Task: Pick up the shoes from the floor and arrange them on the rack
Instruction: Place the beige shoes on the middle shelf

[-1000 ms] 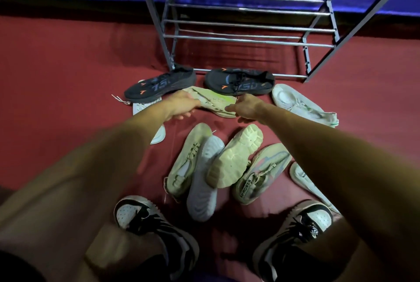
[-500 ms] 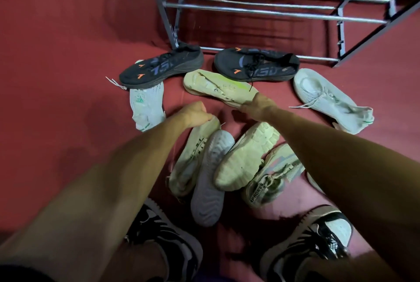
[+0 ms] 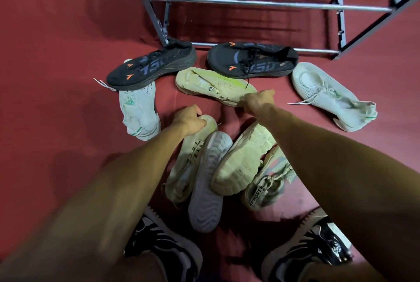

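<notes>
Several shoes lie scattered on the red floor in front of a metal rack (image 3: 268,2). My left hand (image 3: 189,118) grips the toe of a cream sneaker (image 3: 188,161) in the middle pile. My right hand (image 3: 259,101) pinches the near end of a cream-and-lime shoe (image 3: 211,83) that lies sole-up. Behind them lie two black shoes with orange marks (image 3: 152,66) (image 3: 252,60). A white knit shoe (image 3: 138,109) lies at the left and another (image 3: 329,95) at the right. The rack's bars carry nothing.
The pile also holds a white sole-up shoe (image 3: 208,181), a cream chunky sole (image 3: 243,161) and a patterned sneaker (image 3: 268,184). My own feet in black-and-white sneakers (image 3: 163,247) (image 3: 318,245) stand at the bottom. Open red floor (image 3: 56,54) stretches left.
The view tilted down and closer to the floor. My left hand dropped from the lime shoe to the cream sneaker's toe. My right hand stayed at the lime shoe's end.
</notes>
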A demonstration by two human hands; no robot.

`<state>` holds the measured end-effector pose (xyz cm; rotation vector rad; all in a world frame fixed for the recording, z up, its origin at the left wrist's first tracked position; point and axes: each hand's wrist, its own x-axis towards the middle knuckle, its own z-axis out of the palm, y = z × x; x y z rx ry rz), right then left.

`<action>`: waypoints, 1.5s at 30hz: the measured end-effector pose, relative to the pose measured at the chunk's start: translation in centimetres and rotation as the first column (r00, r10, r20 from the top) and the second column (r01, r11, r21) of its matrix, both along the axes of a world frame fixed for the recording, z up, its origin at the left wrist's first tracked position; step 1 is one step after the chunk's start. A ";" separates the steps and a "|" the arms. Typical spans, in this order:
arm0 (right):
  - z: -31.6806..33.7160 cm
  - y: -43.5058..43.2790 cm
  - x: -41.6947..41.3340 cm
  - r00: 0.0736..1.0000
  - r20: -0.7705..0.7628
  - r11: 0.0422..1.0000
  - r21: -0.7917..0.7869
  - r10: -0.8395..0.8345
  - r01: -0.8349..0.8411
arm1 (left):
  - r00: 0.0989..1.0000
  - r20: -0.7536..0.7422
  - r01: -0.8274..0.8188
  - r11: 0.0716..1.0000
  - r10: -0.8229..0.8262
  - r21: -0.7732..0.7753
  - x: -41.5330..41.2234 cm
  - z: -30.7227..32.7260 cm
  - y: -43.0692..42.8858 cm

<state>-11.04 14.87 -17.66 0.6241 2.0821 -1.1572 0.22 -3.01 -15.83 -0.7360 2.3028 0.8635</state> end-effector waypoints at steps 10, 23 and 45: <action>3.0 0.4 1.3 0.979 0.196 0.966 -0.257 0.051 0.002 | 0.997 -0.045 0.072 0.996 -0.069 0.047 -0.3 1.7 -0.4; 15.2 3.1 1.7 0.992 0.074 0.854 -0.519 0.099 -0.047 | 0.977 -0.102 0.194 0.980 -0.189 0.045 -0.9 9.2 -1.6; 31.8 4.9 1.5 0.997 -0.008 0.544 -0.839 -0.070 0.031 | 0.929 -0.361 0.038 0.953 0.078 0.302 -4.5 28.4 -2.1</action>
